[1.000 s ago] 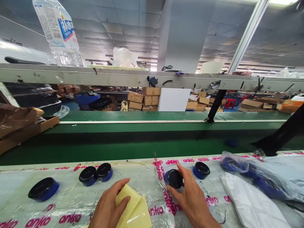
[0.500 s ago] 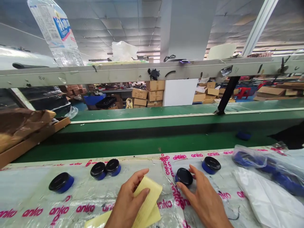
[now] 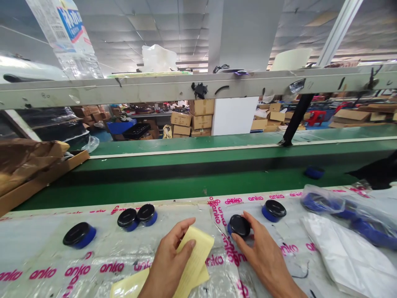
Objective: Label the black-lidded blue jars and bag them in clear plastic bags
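Observation:
My left hand [image 3: 173, 256] is closed on a yellow paper sheet [image 3: 198, 244], its thumb lying on top. More yellow paper [image 3: 130, 285] lies beneath that hand. My right hand [image 3: 263, 252] has its thumb and fingers around the near right side of a round black-topped blue piece [image 3: 240, 226], which rests on the plastic-covered table [image 3: 102, 244]. Another such piece [image 3: 273, 210] stands just beyond the right hand. To the left, a pair [image 3: 127, 219] [image 3: 147, 215] stands side by side, and one more [image 3: 80, 235] sits farther left.
Bagged blue pieces [image 3: 372, 227] and a white bag [image 3: 328, 252] lie at the right. Behind the table runs a green conveyor [image 3: 173, 188], carrying a blue piece [image 3: 314, 172]. A cardboard tray [image 3: 46, 182] is at the left; a rail [image 3: 155, 90] crosses above.
The view has shifted slightly, moving the background up. My right hand's fingers sit a little closer around the black-topped piece. My left hand still holds the yellow paper.

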{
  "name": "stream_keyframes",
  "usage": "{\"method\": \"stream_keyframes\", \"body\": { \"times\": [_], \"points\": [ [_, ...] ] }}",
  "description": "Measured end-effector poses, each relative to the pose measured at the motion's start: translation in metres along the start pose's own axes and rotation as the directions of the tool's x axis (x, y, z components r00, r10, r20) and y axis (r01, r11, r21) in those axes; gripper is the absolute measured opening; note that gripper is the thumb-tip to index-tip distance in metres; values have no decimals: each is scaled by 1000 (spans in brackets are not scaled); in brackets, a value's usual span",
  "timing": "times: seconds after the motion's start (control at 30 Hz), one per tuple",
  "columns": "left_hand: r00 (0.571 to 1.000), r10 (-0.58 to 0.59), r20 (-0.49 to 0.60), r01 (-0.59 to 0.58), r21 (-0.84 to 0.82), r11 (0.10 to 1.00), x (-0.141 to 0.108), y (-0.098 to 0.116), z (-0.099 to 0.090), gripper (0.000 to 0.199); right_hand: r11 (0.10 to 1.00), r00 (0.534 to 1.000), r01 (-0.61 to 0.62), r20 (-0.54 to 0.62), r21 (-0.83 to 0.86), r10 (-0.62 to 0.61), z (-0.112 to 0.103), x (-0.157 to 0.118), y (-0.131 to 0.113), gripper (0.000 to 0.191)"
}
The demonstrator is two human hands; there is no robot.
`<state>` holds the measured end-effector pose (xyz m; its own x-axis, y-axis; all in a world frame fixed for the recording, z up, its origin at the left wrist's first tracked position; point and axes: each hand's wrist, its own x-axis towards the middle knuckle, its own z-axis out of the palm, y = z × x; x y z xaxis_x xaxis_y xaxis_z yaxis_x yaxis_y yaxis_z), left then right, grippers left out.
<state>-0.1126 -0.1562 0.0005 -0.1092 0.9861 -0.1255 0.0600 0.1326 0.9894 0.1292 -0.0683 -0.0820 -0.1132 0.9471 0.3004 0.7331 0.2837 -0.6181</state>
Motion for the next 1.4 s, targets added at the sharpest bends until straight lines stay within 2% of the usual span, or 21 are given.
{"method": "stream_keyframes", "body": {
  "times": [0.27,0.37,0.47,0.53,0.6,0.67,0.7,0.77,0.83,0.9,0.97,1.07,1.13,1.2,1.27,1.33,1.4],
  "points": [
    [1000,-7,9,7,-73,997,-3,3,6,53,998,998,57,-25,-11,-57,6,-1,6,58],
    [1000,-10,8,11,-77,997,-4,3,6,56,991,984,133,-119,-29,-136,0,-3,-2,56],
    [1000,-27,9,27,-81,996,-3,2,8,56,965,940,263,-223,-13,-260,-13,-8,-26,42],
    [999,-38,5,38,-90,995,-2,2,9,58,920,904,390,-207,37,-374,-20,-12,-44,34],
    [999,-36,-8,35,-103,994,0,3,11,59,847,847,524,-152,91,-508,-21,-16,-58,37],
    [999,-24,-27,20,-121,992,0,3,13,59,801,811,584,-122,132,-572,-15,-19,-66,48],
    [999,-19,-34,14,-133,991,0,3,13,59,807,822,570,-108,157,-559,-11,-20,-67,52],
    [999,-21,-43,14,-159,987,0,2,14,58,860,891,452,-71,235,-449,-3,-23,-68,52],
    [999,-32,-29,26,-185,982,0,2,14,58,899,958,268,8,346,-288,1,-25,-68,45],
    [999,-33,-14,29,-194,981,0,4,13,58,884,987,64,104,462,-126,0,-26,-70,38],
    [999,-6,-35,2,-119,993,0,7,10,60,810,982,-121,190,573,11,-2,-27,-74,35],
    [996,48,-75,-46,31,998,0,10,8,66,591,943,-319,308,741,123,-3,-26,-81,41],
    [999,24,-35,-25,-23,999,-1,10,9,68,432,924,-382,351,816,155,-3,-25,-86,46],
    [999,-29,31,33,-141,990,-2,8,12,60,356,913,-407,364,841,184,-3,-26,-90,50],
    [996,-64,62,74,-187,980,-2,5,15,46,396,912,-411,363,821,193,-5,-26,-93,48],
    [995,-93,43,99,-164,982,-2,2,17,37,507,916,-398,355,764,185,-10,-27,-94,43],
    [994,-108,11,108,-109,988,-2,0,17,36,633,938,-338,308,697,161,-15,-26,-93,38]
  ]
}}
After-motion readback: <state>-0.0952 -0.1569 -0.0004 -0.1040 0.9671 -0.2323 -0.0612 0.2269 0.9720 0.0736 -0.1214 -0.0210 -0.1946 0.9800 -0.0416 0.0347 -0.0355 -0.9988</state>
